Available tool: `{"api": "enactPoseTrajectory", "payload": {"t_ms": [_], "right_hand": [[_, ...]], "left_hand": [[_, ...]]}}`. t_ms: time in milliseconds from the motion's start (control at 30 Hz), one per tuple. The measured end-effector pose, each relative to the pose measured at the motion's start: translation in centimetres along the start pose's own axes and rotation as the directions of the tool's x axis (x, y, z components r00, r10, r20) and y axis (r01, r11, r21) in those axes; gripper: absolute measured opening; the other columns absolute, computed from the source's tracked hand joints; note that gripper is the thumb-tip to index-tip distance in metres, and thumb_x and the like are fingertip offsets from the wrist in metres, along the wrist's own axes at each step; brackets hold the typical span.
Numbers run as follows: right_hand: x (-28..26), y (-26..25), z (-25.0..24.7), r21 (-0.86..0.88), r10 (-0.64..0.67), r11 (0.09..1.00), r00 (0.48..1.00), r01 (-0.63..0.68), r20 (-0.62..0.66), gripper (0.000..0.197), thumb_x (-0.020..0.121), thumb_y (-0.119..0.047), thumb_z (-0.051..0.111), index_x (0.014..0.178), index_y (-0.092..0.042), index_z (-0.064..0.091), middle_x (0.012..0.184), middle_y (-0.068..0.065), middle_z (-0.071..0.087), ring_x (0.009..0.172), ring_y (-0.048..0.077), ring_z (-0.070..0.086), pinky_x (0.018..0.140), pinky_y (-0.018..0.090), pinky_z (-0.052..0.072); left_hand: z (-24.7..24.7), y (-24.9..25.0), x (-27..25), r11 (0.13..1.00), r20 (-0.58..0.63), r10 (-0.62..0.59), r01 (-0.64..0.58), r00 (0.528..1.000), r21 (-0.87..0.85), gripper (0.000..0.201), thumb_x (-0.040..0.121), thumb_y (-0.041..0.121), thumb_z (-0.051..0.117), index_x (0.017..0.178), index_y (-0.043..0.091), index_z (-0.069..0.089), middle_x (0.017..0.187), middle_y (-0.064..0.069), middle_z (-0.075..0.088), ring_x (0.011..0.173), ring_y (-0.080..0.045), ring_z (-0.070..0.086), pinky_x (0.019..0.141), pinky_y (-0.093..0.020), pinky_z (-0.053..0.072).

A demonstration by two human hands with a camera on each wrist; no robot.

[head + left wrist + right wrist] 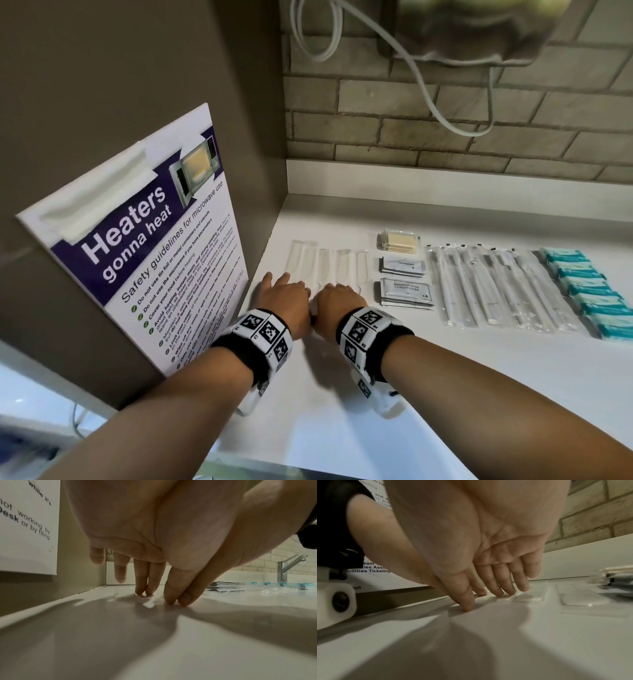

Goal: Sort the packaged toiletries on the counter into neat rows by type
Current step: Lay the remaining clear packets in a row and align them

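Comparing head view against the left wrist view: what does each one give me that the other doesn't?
Only the head view shows the whole layout: clear packets under the hands, tan packets, toothpaste sachets, shampoo sachets, toothbrush row, teal bars, the microwave poster.

Only the left wrist view shows the fingertips pressing down on a clear packet, and a tap further along the counter.

Both show the left hand, right hand beside it, the white counter, sachets and teal bars.
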State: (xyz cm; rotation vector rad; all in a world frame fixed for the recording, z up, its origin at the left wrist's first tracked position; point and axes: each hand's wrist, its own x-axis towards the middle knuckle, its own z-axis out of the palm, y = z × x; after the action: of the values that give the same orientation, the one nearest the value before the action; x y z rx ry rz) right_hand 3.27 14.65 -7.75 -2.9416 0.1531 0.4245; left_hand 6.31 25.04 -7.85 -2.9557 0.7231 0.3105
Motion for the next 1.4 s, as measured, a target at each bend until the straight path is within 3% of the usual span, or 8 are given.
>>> {"api": "enactPoseTrajectory", "payload": {"t_ms": [133,333,600,733,833,933,1067,1400], "right_hand": [[-0.2,0.0,0.0,0.003,0.016,1.000,1.000,-0.016,-0.005,0.043,0.094,-0.033,0.047,0.127,-0.007,0.052,0.133,0.013,0.050,0.129,0.029,0.042,0.107,0.035,0.033],[-0.1,-0.5,0.1,-0.023,0.011,1.000,0.999,-0.010,0.032,0.046,0.095,-0.030,0.044,0.134,-0.007,0.048,0.141,0.016,0.044,0.137,0.030,0.035,0.114,0.037,0.028],[-0.3,-0.3,-0.4,-0.031,-0.006,0.999,1.000,0.006,0.014,0.043,0.095,-0.029,0.046,0.131,-0.005,0.050,0.134,0.014,0.049,0.131,0.029,0.040,0.110,0.036,0.031],[0.3,-0.6,-0.7,-0.095,-0.041,0.995,0.999,0.041,-0.001,0.043,0.090,-0.015,0.049,0.131,-0.004,0.048,0.133,0.012,0.049,0.129,0.028,0.041,0.110,0.035,0.032],[1.0,-1.0,-0.8,-0.097,-0.072,0.993,0.997,0.071,-0.002,0.054,0.092,-0.014,0.046,0.144,-0.005,0.034,0.149,0.012,0.035,0.143,0.031,0.025,0.119,0.040,0.020],[1.5,-1.5,-1.1,-0.132,-0.099,0.986,0.995,0.102,0.028,0.061,0.094,-0.014,0.046,0.150,-0.008,0.022,0.156,0.011,0.024,0.147,0.033,0.012,0.120,0.043,0.015],[2.2,-2.0,-1.1,-0.141,-0.100,0.984,0.991,0.112,0.089,0.054,0.096,-0.015,0.040,0.148,-0.007,0.029,0.154,0.011,0.028,0.147,0.033,0.012,0.121,0.043,0.013],[2.6,-2.0,-0.9,-0.150,-0.089,0.983,0.990,0.105,0.111,0.046,0.093,-0.016,0.041,0.137,-0.004,0.045,0.142,0.014,0.042,0.138,0.032,0.029,0.116,0.041,0.024]], "left_hand": [[0.0,0.0,-0.1,1.000,0.006,0.004,-0.004,1.000,0.007,0.048,0.093,0.032,0.042,0.141,0.025,0.045,0.150,0.007,0.040,0.148,-0.019,0.016,0.119,-0.048,0.003],[0.0,0.0,-0.1,1.000,0.006,0.001,-0.001,1.000,0.013,0.048,0.092,0.030,0.043,0.140,0.025,0.044,0.150,0.008,0.040,0.148,-0.018,0.017,0.118,-0.047,0.003],[0.1,-0.2,0.2,1.000,-0.013,0.002,-0.002,1.000,-0.011,0.046,0.094,0.029,0.043,0.140,0.024,0.047,0.149,0.007,0.042,0.147,-0.019,0.019,0.119,-0.048,0.004],[0.0,-0.9,1.3,0.998,-0.048,-0.025,0.022,0.999,-0.066,0.044,0.092,0.016,0.046,0.135,0.014,0.050,0.144,-0.003,0.047,0.136,-0.023,0.038,0.115,-0.043,0.025],[0.0,-1.3,2.0,0.988,-0.048,-0.054,0.046,0.997,-0.146,0.050,0.090,0.011,0.047,0.140,0.007,0.043,0.147,-0.011,0.042,0.135,-0.027,0.038,0.112,-0.040,0.032],[0.3,-1.5,2.3,0.990,-0.006,-0.054,0.052,0.999,-0.132,0.050,0.089,0.012,0.047,0.138,0.009,0.042,0.143,-0.009,0.044,0.133,-0.029,0.039,0.109,-0.042,0.036],[1.0,-1.8,2.1,0.996,0.034,-0.053,0.056,0.998,-0.065,0.039,0.093,0.017,0.043,0.131,0.009,0.047,0.134,-0.010,0.048,0.125,-0.030,0.046,0.100,-0.041,0.041],[1.3,-2.0,1.9,0.996,0.007,-0.071,0.071,0.997,-0.062,0.035,0.095,0.015,0.037,0.128,0.008,0.049,0.134,-0.010,0.048,0.124,-0.029,0.049,0.100,-0.040,0.041]]}}
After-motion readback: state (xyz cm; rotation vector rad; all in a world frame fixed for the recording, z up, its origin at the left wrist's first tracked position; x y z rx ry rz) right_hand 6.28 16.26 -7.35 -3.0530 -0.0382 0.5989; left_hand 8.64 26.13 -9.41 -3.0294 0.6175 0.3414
